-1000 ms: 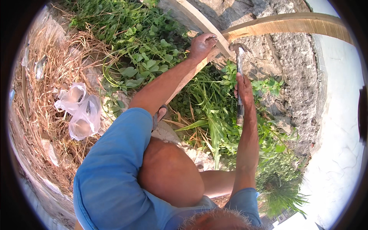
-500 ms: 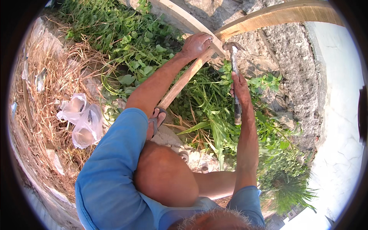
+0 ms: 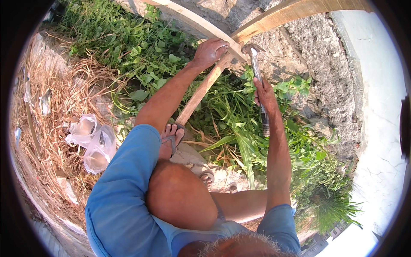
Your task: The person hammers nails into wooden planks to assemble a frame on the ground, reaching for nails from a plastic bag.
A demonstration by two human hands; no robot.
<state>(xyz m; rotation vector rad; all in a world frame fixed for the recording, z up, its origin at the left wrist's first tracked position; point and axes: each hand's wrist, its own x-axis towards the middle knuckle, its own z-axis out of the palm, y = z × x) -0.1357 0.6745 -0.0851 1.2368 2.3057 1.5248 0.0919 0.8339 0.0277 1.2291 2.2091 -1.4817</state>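
Note:
My left hand (image 3: pixel 209 53) is closed at the crossing of a long pale board (image 3: pixel 201 21), a yellowish timber (image 3: pixel 299 9) and a lower slat (image 3: pixel 192 100) that runs down to my sandalled foot (image 3: pixel 169 141). Whatever its fingertips hold is too small to make out. My right hand (image 3: pixel 265 96) is closed round the dark handle of a claw hammer (image 3: pixel 255 64), whose head is held beside the lower end of the pale board, just right of my left hand.
Green weeds (image 3: pixel 128 43) grow around the wood. Dry straw (image 3: pixel 60 85) and clear plastic bags (image 3: pixel 94 145) lie at the left. A rough stone face (image 3: pixel 329 85) borders a pale cracked wall or slab (image 3: pixel 376 107) at the right. My bent knee (image 3: pixel 180 192) is below my arms.
The boards, hammer and both hands sit slightly higher and further left in the picture, as the view has shifted. More of my sandalled foot shows. Both grips look unchanged.

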